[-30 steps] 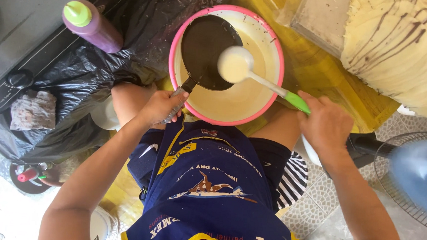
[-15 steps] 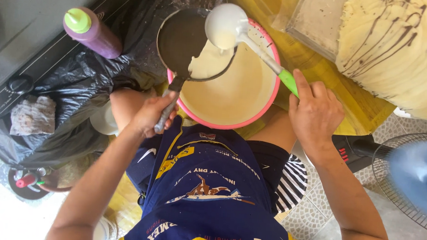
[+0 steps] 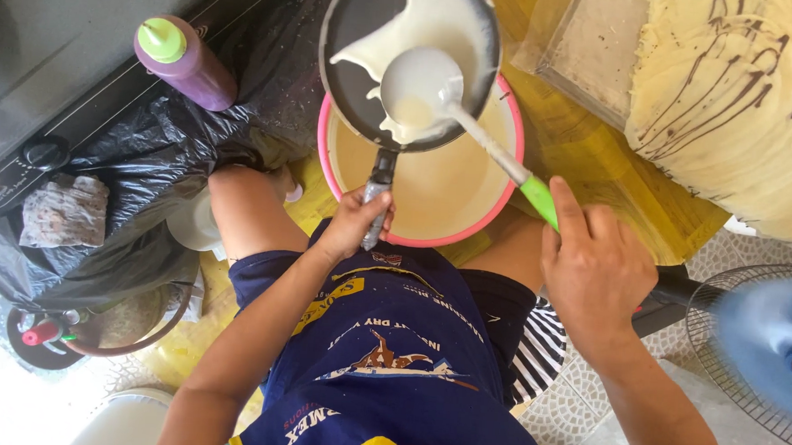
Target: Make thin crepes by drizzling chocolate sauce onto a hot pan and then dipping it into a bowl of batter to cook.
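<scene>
both hands are closed: left hand [image 3: 357,222] grips the pan [image 3: 410,58] handle, right hand [image 3: 597,270] the ladle [image 3: 419,93].

A purple squeeze bottle [image 3: 188,65] with a green cap is lying tilted at your upper left.

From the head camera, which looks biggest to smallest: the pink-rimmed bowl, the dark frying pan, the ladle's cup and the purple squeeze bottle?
1. Pink-rimmed bowl, though the pan hides part of it.
2. Dark frying pan, a little smaller; it is held above the bowl, nearer the camera, so the gap is unsure.
3. Purple squeeze bottle.
4. Ladle's cup, close to the bottle; unsure.
</scene>
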